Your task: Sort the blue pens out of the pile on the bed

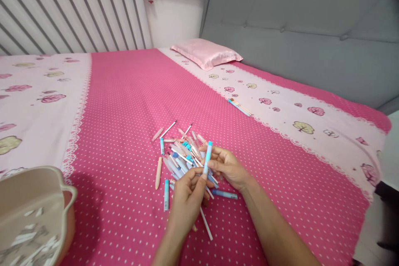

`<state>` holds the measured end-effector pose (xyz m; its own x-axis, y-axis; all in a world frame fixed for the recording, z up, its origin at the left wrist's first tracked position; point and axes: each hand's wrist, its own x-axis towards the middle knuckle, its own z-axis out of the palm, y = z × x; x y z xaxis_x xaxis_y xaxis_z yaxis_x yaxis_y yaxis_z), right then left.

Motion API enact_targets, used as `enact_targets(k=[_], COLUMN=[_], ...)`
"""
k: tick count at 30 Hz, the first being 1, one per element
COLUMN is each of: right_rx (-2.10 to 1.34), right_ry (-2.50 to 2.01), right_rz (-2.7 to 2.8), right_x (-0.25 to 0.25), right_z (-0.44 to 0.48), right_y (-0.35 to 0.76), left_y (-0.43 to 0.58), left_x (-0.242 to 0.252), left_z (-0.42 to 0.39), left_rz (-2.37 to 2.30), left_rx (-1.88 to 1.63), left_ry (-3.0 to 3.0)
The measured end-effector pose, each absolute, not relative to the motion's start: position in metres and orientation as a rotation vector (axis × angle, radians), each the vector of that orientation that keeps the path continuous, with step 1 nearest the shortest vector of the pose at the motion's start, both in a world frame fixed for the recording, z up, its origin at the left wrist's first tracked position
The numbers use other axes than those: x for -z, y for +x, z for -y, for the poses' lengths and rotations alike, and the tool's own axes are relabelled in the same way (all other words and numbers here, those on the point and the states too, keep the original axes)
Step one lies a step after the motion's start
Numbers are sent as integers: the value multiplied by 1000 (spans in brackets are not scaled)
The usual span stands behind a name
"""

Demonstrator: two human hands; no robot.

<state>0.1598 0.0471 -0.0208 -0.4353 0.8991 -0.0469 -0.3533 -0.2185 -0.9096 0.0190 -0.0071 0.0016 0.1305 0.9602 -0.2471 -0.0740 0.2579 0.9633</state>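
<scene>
My left hand (pixel 186 191) pinches the lower end of a light-blue pen barrel (pixel 208 156) with a brighter blue tip, held upright. Fingers of my right hand (pixel 230 167) close on the same barrel higher up. Beneath and behind both hands lies a loose pile of pen parts (pixel 179 161): pink, clear and blue barrels, small blue pieces and thin refills. One white refill (pixel 206 224) sticks out below my left hand. Around the pile are a peach barrel (pixel 158 173) and blue tubes, one left (pixel 166 195) and one right (pixel 224 194). My hands hide part of the pile.
A beige basin (pixel 69 205) with white and grey pieces inside stands at the lower left. Several slim pens (pixel 239 107) lie together farther off on the pink dotted bedspread (pixel 131 91). A pink pillow (pixel 205 52) rests by the grey headboard (pixel 296 16).
</scene>
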Motion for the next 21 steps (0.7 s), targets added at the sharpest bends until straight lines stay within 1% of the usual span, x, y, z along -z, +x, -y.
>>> enact_targets(k=[21], right_rx=[-1811], right_ry=[-700], right_rz=[1101], right_x=[17], right_z=[-46], right_y=[163], left_y=[19], left_x=[-3], left_z=[9], left_rz=[-1163], left_rx=[-988], left_ry=[1000])
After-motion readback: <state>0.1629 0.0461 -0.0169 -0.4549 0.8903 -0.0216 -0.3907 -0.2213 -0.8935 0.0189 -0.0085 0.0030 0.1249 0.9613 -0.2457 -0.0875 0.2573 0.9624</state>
